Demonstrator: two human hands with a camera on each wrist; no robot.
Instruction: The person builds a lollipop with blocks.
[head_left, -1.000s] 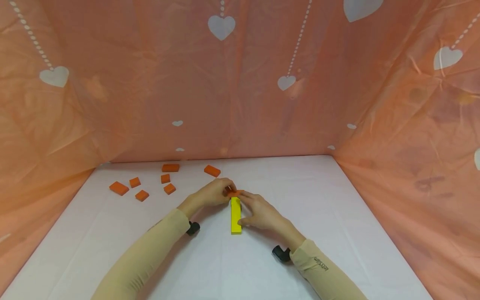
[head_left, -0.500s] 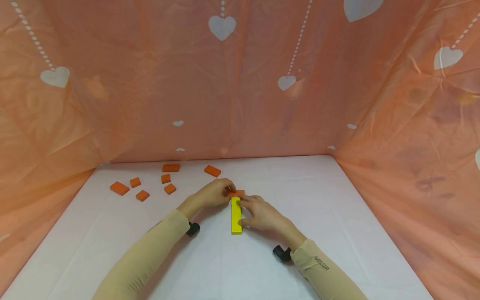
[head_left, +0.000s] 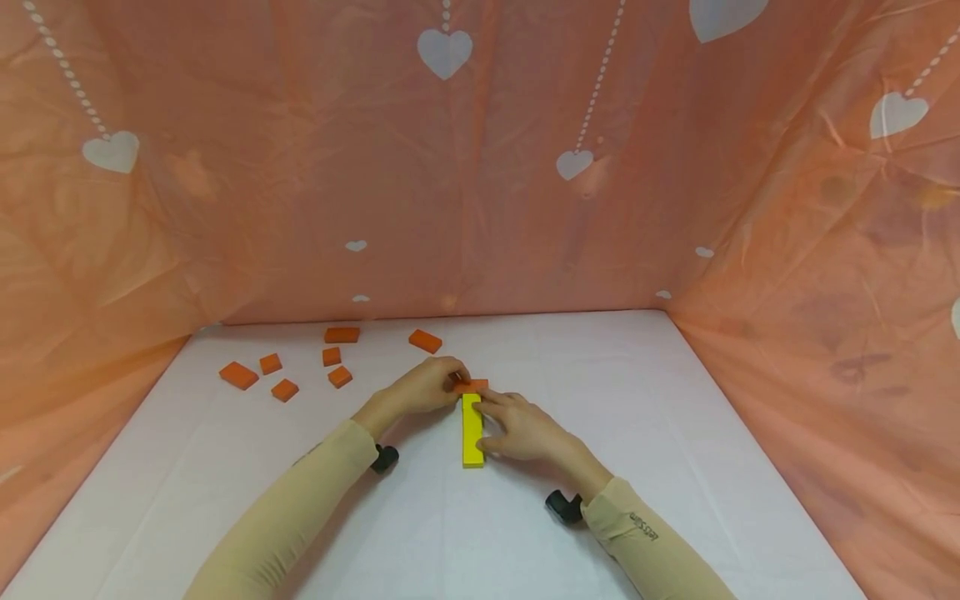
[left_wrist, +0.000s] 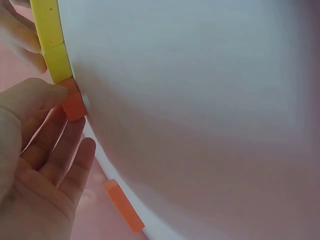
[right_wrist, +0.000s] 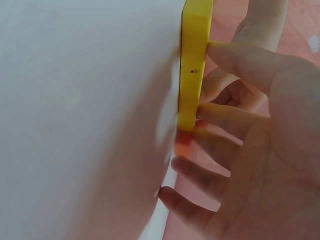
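Observation:
In the head view a yellow bar (head_left: 472, 433) lies lengthwise in the middle of the white table. A seam near its far end shows in the left wrist view, where a shorter yellow block (left_wrist: 58, 62) meets a longer one. Across that far end sits an orange block (head_left: 476, 387), forming a T. My left hand (head_left: 433, 385) pinches the orange block's left end between thumb and fingers. From the right, my right hand (head_left: 522, 429) rests its thumb and index fingertip against the yellow bar, with its other fingers (right_wrist: 200, 175) spread and fairly straight near the orange block.
Several loose orange blocks lie at the back left, among them a flat oblong one (head_left: 238, 376) and a small square one (head_left: 284, 390). Another oblong block (head_left: 425, 341) lies behind my left hand. A pink curtain (head_left: 480, 208) with hearts encloses the table's back and sides.
My right fingertips have drawn back slightly from the orange block toward the yellow bar, so more of the orange block shows. My left hand keeps its pinch with hardly any movement.

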